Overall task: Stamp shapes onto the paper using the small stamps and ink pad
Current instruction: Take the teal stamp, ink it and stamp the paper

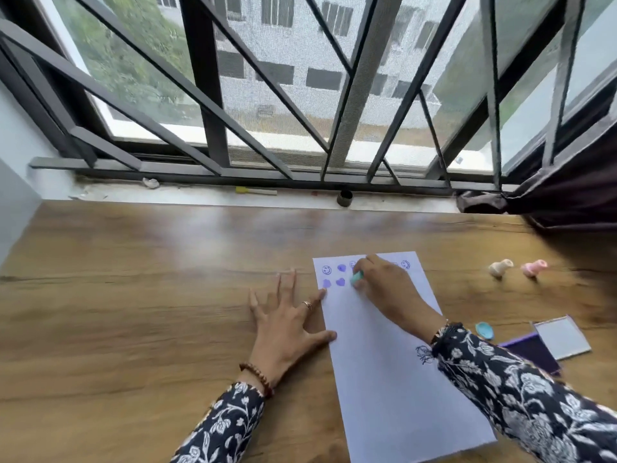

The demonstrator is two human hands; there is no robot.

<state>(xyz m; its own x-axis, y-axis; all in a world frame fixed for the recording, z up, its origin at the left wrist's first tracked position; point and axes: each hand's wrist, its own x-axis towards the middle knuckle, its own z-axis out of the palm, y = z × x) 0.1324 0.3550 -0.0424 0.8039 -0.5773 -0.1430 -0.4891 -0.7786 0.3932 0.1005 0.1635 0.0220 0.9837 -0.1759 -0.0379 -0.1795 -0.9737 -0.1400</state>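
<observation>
A white sheet of paper lies on the wooden table, with purple smiley faces and hearts printed in two rows near its far edge. My right hand is shut on a small teal stamp and holds it down on the paper, right of the second-row hearts. My left hand lies flat with fingers spread on the table, index finger and thumb touching the paper's left edge. An open purple ink pad with its lid sits to the right, partly hidden by my right sleeve.
A cream stamp and a pink stamp lie on the table to the right of the paper. A teal cap rests near the ink pad. A dark curtain hangs at the right. The window sill holds a small dark cup.
</observation>
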